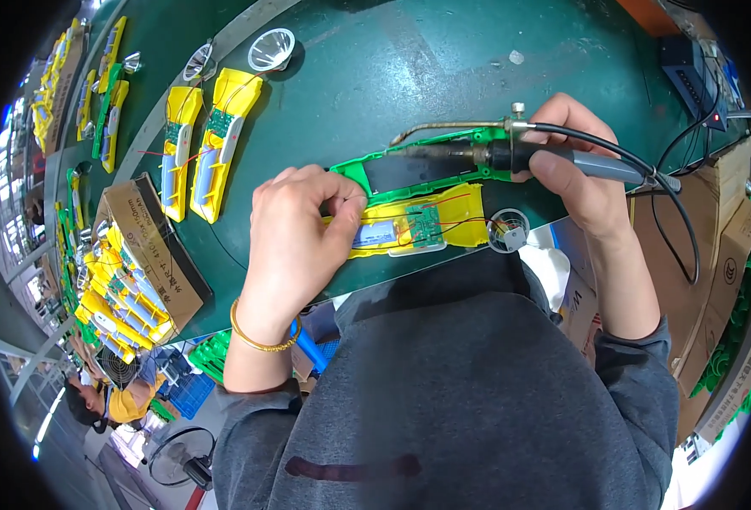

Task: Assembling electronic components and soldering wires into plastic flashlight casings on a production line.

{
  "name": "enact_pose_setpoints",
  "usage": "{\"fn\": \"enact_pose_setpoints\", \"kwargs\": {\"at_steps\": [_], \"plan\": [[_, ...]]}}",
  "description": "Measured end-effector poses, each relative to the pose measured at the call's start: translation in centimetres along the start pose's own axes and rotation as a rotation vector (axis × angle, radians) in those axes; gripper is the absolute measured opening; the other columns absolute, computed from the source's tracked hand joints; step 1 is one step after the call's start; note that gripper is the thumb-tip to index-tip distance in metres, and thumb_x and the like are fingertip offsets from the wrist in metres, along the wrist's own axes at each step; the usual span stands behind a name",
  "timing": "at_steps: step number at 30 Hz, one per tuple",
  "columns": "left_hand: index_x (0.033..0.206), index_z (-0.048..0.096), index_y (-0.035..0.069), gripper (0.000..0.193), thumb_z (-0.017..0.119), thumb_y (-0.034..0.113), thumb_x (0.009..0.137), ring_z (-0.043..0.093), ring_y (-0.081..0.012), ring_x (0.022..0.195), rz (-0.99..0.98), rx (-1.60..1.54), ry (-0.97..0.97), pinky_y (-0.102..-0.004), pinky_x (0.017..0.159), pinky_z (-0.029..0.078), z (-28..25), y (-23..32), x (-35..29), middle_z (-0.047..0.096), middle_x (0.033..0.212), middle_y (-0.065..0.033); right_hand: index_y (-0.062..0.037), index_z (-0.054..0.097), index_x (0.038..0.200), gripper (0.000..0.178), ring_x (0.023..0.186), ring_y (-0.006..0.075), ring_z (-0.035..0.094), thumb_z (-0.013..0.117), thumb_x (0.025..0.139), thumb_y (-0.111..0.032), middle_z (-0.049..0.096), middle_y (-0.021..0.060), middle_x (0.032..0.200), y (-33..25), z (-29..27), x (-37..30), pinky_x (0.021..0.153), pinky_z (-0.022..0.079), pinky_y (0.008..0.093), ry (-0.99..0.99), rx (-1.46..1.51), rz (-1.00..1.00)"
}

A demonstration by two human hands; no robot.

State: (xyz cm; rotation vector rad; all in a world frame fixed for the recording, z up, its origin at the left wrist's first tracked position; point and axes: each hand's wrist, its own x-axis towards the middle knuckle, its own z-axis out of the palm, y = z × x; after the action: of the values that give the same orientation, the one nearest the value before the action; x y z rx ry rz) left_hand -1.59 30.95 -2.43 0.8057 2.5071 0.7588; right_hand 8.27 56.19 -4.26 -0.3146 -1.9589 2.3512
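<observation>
My right hand point(575, 161) is closed around the grey handle of a soldering iron point(596, 167). A bent metal solder-feed tube point(452, 126) is clamped to the iron, and a black cable loops away from it. The iron's tip hangs over a long green plastic casing half point(486, 136) with a dark inside. At that casing's left end, my left hand point(295, 225) has thumb and forefinger pinched on its edge. Just below lies a yellow casing half point(469, 204) with a blue battery point(378, 234), a green circuit board point(425, 223) and wires. A round clear reflector point(508, 230) sits at its right end.
Two wired yellow casing halves point(223, 127) lie at the left with reflectors point(272, 49). Farther left, a cardboard box point(159, 246) holds several more. A dark powered unit point(690, 76) stands far right, above a large cardboard box point(690, 229). Another person point(121, 399) sits lower left.
</observation>
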Motion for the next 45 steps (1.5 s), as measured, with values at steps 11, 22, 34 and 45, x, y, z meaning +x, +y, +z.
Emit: {"fn": "enact_pose_setpoints", "kwargs": {"at_steps": [11, 22, 34, 45], "plan": [[0.068, 0.066, 0.006, 0.006, 0.063, 0.009, 0.072, 0.059, -0.0286, 0.071, -0.033, 0.165, -0.035, -0.0413, 0.072, 0.041, 0.2, 1.6, 1.0, 0.059, 0.066, -0.0096, -0.0031, 0.054, 0.082, 0.017, 0.068, 0.0048, 0.050, 0.069, 0.073, -0.003, 0.056, -0.0009, 0.074, -0.4, 1.0, 0.4, 0.061, 0.040, 0.0205, -0.173, -0.311, 0.042], [0.067, 0.065, 0.005, 0.007, 0.066, 0.011, 0.072, 0.059, -0.0273, 0.074, -0.025, 0.290, 0.025, -0.0405, 0.078, 0.038, 1.0, 1.9, 0.8, 0.059, 0.068, -0.0096, -0.0032, 0.055, 0.077, 0.015, 0.065, 0.0043, 0.045, 0.070, 0.073, -0.004, 0.053, -0.0027, 0.071, -0.1, 1.4, 0.6, 0.058, 0.036, 0.0212, -0.191, -0.315, 0.057], [0.067, 0.065, 0.004, 0.008, 0.065, 0.010, 0.073, 0.059, -0.0278, 0.073, -0.058, 0.195, 0.027, -0.0406, 0.077, 0.039, 1.1, 1.6, 0.8, 0.059, 0.067, -0.0097, -0.0039, 0.053, 0.082, 0.014, 0.068, 0.0031, 0.047, 0.066, 0.075, -0.003, 0.053, -0.0031, 0.073, -0.1, 0.8, 0.6, 0.062, 0.038, 0.0195, -0.184, -0.259, 0.131], [0.067, 0.066, 0.005, 0.007, 0.066, 0.011, 0.071, 0.061, -0.0284, 0.072, -0.064, 0.229, 0.026, -0.0406, 0.076, 0.040, 1.0, 2.0, 0.9, 0.061, 0.066, -0.0098, -0.0028, 0.054, 0.084, 0.012, 0.062, 0.0042, 0.051, 0.063, 0.077, -0.006, 0.058, 0.0016, 0.072, -0.3, 0.8, 0.2, 0.056, 0.040, 0.0185, -0.132, -0.211, 0.091]]}}
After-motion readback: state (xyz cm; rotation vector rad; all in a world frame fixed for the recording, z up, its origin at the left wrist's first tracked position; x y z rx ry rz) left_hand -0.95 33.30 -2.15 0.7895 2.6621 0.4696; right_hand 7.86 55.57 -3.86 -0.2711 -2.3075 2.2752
